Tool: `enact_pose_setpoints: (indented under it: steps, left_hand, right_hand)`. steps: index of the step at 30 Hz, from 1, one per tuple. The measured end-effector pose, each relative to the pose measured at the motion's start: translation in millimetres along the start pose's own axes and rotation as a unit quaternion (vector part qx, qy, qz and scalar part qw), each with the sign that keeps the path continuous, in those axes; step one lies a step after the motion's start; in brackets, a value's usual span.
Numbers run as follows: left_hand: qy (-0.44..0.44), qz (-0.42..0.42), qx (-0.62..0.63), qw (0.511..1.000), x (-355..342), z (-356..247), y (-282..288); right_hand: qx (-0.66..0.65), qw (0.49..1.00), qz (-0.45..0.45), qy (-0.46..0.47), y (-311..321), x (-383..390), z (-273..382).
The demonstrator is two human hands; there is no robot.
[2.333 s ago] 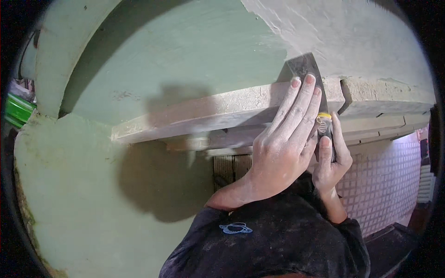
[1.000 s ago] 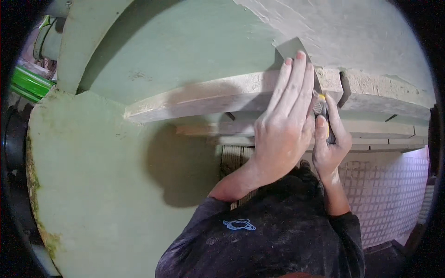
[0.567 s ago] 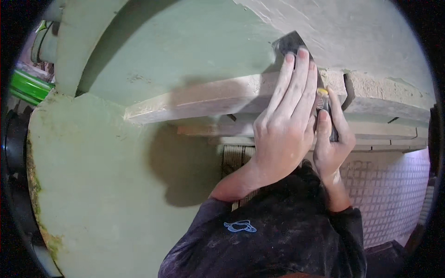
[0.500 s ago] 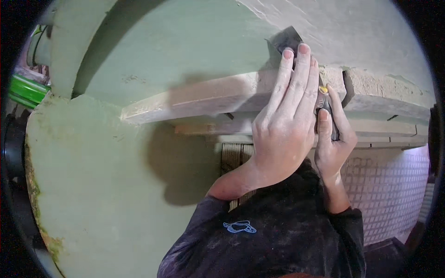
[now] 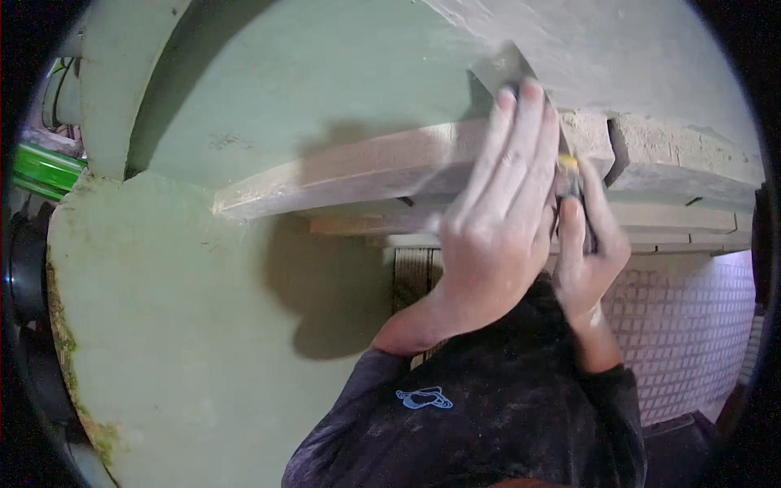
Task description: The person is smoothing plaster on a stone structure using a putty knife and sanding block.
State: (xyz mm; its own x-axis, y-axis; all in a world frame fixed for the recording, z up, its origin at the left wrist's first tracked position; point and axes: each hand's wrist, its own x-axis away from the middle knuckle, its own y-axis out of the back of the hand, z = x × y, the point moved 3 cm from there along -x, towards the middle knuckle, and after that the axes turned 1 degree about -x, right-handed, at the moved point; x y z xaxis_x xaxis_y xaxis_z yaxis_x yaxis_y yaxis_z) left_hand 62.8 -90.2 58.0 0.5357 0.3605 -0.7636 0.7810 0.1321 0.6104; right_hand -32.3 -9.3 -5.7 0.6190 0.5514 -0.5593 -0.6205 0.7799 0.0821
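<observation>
Bare left hand (image 5: 496, 236) and right hand (image 5: 590, 260), both dusted pale; dark, dust-flecked long sleeves (image 5: 488, 415) with a small light-blue outline emblem (image 5: 423, 398).

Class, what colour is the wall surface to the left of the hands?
Pale green wall, shown best in the head view.

Look at the pale stone ledge (image 5: 358, 167) that sticks out of the green wall (image 5: 309, 73) in front of you. It runs from left to right, and its front edge is rough and sandy. Your left hand (image 5: 496, 220) lies flat on it, fingers stretched up over the edge. Under the ledge sit thinner strips (image 5: 366, 224), stacked like small steps. To the right the ledge has a dark gap (image 5: 616, 146), then goes on.
</observation>
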Motion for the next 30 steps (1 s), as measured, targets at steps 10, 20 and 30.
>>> enact_pose_setpoints:
  steps: [10, 20, 30]
  left_hand:
    - [-0.006, 0.020, -0.040, 0.999, -8, -11, 4]
    - [0.016, 0.038, -0.006, 0.999, 9, -2, 10]
    - [-0.009, 0.029, 0.007, 1.000, 3, 4, 12]
  right_hand:
    - [0.010, 1.000, -0.005, -0.019, 6, 2, 3]
    - [-0.014, 0.999, -0.008, -0.027, 6, 13, -3]
    - [0.017, 0.999, -0.031, 0.033, -2, 8, -7]
